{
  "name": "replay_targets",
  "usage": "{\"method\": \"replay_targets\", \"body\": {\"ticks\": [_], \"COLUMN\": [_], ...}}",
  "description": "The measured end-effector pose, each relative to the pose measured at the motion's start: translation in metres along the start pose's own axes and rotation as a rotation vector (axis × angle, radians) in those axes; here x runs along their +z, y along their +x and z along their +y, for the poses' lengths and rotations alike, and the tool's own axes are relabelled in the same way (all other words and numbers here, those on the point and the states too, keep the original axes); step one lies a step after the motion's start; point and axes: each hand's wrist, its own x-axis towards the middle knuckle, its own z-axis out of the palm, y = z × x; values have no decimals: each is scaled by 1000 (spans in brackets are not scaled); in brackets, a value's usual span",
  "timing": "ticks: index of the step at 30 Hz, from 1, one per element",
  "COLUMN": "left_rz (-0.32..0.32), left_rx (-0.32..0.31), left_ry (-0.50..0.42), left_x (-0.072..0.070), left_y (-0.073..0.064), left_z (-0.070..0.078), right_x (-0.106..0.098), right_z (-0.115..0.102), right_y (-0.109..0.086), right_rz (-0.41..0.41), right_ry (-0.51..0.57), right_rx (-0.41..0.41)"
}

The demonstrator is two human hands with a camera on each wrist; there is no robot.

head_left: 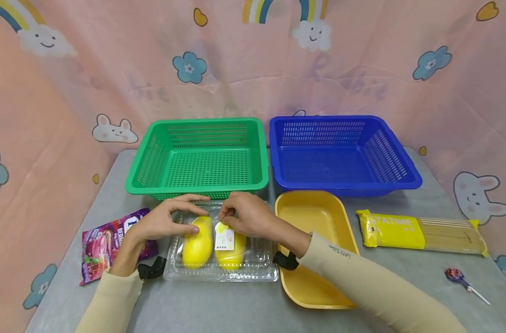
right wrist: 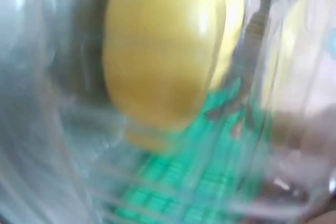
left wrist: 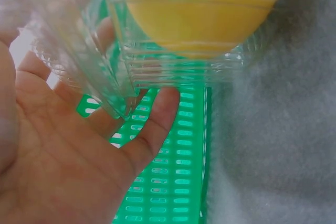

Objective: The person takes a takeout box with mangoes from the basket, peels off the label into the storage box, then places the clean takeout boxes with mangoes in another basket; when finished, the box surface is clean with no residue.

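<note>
A clear plastic clamshell box [head_left: 178, 273] holds two yellow mangoes [head_left: 196, 247], and a white printed label [head_left: 225, 240] lies over the right one. My left hand [head_left: 165, 219] rests at the box's left side, thumb and fingers spread; the left wrist view shows its palm [left wrist: 68, 161] beside the clear plastic. With curled fingertips, my right hand [head_left: 246, 215] pinches the upper end of the label. Motion blurs the right wrist view, where a mango [right wrist: 163, 51] shows through the plastic; the exact finger contact is hidden there.
Behind the box stand a green basket [head_left: 196, 189] and a blue basket [head_left: 348, 186]. A yellow tray [head_left: 319, 300] sits right of the box, partly under my right arm. A purple candy bag [head_left: 98, 252] lies left; a noodle pack [head_left: 423, 233] and lollipop [head_left: 454, 275] lie right.
</note>
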Motion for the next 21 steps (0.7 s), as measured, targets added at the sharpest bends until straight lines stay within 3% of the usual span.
{"method": "replay_targets", "body": {"ticks": [5, 14, 21], "left_rz": [2, 1, -3], "left_rx": [0, 16, 23], "left_ry": [-6, -8, -9], "left_x": [0, -1, 0], "left_y": [0, -1, 1], "left_z": [0, -1, -1], "right_x": [1, -3, -3], "right_z": [1, 10, 19], "right_y": [-1, -7, -8], "right_rz": [0, -60, -105], "right_ry": [30, 261, 317], "right_rx": [18, -70, -145]}}
